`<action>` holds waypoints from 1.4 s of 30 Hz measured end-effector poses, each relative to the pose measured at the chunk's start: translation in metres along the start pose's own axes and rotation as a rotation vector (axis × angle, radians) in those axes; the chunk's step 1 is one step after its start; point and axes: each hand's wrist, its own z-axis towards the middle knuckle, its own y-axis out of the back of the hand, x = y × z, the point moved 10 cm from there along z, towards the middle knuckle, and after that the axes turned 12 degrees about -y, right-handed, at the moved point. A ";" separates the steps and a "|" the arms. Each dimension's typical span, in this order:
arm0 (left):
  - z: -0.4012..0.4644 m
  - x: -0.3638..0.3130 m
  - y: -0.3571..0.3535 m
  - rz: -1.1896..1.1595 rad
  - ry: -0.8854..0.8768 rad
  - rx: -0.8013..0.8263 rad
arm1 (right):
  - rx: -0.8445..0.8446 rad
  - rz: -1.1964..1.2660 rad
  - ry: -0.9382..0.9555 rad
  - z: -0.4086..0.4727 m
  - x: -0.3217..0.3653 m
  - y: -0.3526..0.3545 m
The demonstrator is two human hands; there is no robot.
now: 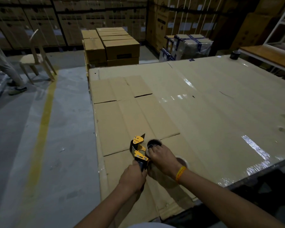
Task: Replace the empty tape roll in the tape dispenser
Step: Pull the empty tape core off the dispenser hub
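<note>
A yellow and black tape dispenser rests on the cardboard-covered table near its front left corner. My left hand grips the dispenser's black handle. My right hand reaches over the dispenser's roll holder, fingers closed on a dark ring-shaped roll there; how firmly it is seated is unclear. A second roll with a pale cardboard core lies on the table just right of my right wrist, partly hidden by it.
A flattened cardboard box lies on the table's left part. A dark tape roll stands at the far right corner. Stacked cartons, a wooden chair and a standing person's leg are beyond, on the floor.
</note>
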 end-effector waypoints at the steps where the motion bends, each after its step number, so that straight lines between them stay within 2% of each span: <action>1: 0.000 0.000 -0.001 -0.004 0.001 0.000 | 0.015 -0.005 -0.002 0.001 0.001 0.001; 7: 0.002 0.001 -0.001 0.005 0.015 0.001 | 0.061 -0.048 -0.030 0.004 0.007 0.000; 19: 0.005 -0.002 0.003 -0.007 0.081 -0.015 | 0.097 -0.056 0.039 0.010 0.001 0.012; 26: 0.004 0.001 0.002 -0.020 0.078 -0.017 | -0.024 0.015 0.003 0.007 -0.006 0.006; 30: 0.007 0.005 0.003 0.001 0.079 -0.017 | -0.130 0.234 0.004 0.011 -0.023 0.034; 32: 0.009 0.003 0.003 0.014 0.074 -0.008 | -0.066 0.385 -0.157 0.016 -0.050 0.033; 35: 0.009 0.002 0.001 0.021 0.066 -0.013 | 0.186 0.516 -0.339 0.028 -0.073 0.003; 38: 0.008 0.003 0.002 0.048 0.067 -0.020 | 0.435 0.540 -0.327 0.042 -0.059 -0.026; 42: 0.008 0.003 0.003 0.065 0.062 -0.020 | 0.410 0.442 -0.266 0.064 -0.045 -0.020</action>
